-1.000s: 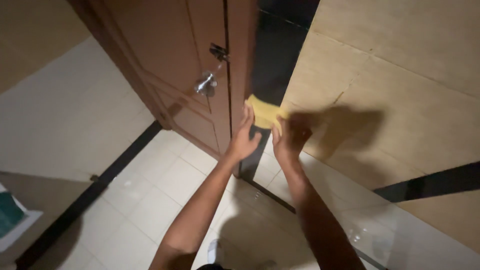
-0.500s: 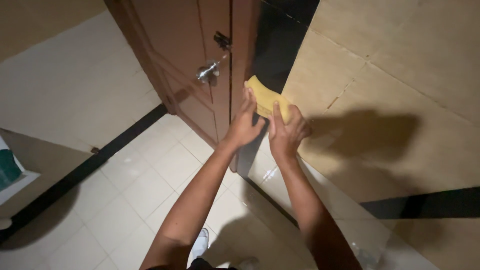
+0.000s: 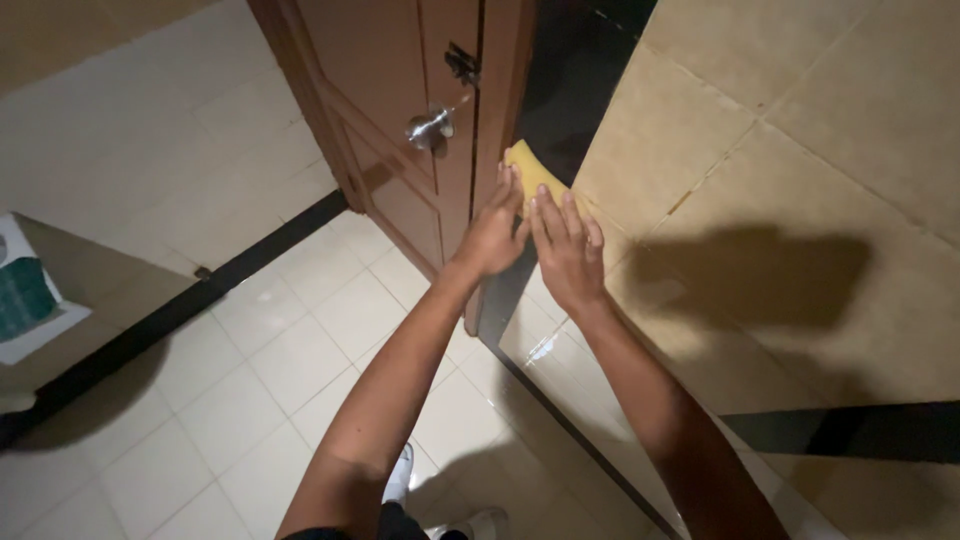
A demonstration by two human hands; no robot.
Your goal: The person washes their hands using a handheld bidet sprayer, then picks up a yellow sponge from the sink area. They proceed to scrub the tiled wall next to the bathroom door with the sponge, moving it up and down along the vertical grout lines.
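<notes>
A yellow cloth is pressed flat against the edge of the beige tiled wall, beside the dark gap of the doorway. My right hand lies on the cloth with fingers spread and pointing up. My left hand rests next to it, its fingertips on the cloth's left side, close to the door edge. Both forearms reach up from the bottom of the view.
A brown wooden door with a round metal knob and a latch stands just left of my hands. Cream floor tiles with a black border strip lie below. A white and teal object sits far left.
Both hands have stayed on the cloth and slid it slightly along the wall edge near the door. My fingers are now flatter and more spread.
</notes>
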